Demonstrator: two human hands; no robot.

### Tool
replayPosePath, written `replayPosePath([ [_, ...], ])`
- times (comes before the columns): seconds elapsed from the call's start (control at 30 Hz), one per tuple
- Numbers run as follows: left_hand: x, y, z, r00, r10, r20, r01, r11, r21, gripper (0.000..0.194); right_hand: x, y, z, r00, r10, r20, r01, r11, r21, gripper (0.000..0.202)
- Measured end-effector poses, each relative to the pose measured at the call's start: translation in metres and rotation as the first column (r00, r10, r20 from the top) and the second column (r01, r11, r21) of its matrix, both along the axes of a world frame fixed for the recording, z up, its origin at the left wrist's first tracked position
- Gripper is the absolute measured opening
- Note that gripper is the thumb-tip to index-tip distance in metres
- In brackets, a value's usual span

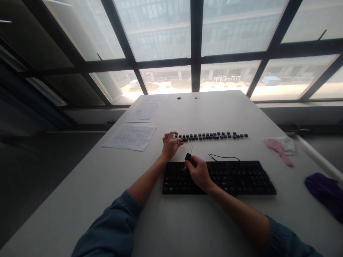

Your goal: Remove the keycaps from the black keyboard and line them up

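My left hand (169, 145) rests at the left end of two rows of black keycaps (203, 136). Its thumb and forefinger are apart around the end keycaps; whether they touch one is too small to tell. My right hand (198, 172) is closed on a wire keycap puller (188, 156) with a black handle. Thin wires stick out of the puller's far end, toward the keycap rows. Under the right hand, a black keyboard (235, 178) lies flat on the white table, its left part partly covered by that hand.
Printed sheets (131, 137) lie at the table's left. A black cable (223, 156) loops behind the keyboard. On the right are a pink hairbrush (277, 148), a white wrapper (288, 145) and a purple cloth (324, 192). The white table (214, 110) reaches toward large windows.
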State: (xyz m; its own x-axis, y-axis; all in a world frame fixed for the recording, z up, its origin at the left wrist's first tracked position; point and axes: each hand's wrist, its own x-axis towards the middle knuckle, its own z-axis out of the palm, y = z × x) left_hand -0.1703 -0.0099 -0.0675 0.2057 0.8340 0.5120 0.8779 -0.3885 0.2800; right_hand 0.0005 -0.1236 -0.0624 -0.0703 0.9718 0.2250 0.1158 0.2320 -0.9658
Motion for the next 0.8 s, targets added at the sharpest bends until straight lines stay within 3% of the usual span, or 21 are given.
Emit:
replayPosePath([
  [0.4, -0.007, 0.01, -0.008, 1.0, 0.002, 0.018, -0.001, 0.999, -0.041, 0.01, 0.0, -0.001, 0.0, 1.0, 0.024, 0.02, -0.024, 1.0, -0.014, 0.016],
  [0.8, -0.011, 0.011, -0.01, 0.994, 0.016, 0.111, -0.016, 1.0, -0.001, 0.012, 0.0, -0.001, -0.001, 1.0, 0.026, 0.015, -0.025, 1.0, -0.007, 0.017],
])
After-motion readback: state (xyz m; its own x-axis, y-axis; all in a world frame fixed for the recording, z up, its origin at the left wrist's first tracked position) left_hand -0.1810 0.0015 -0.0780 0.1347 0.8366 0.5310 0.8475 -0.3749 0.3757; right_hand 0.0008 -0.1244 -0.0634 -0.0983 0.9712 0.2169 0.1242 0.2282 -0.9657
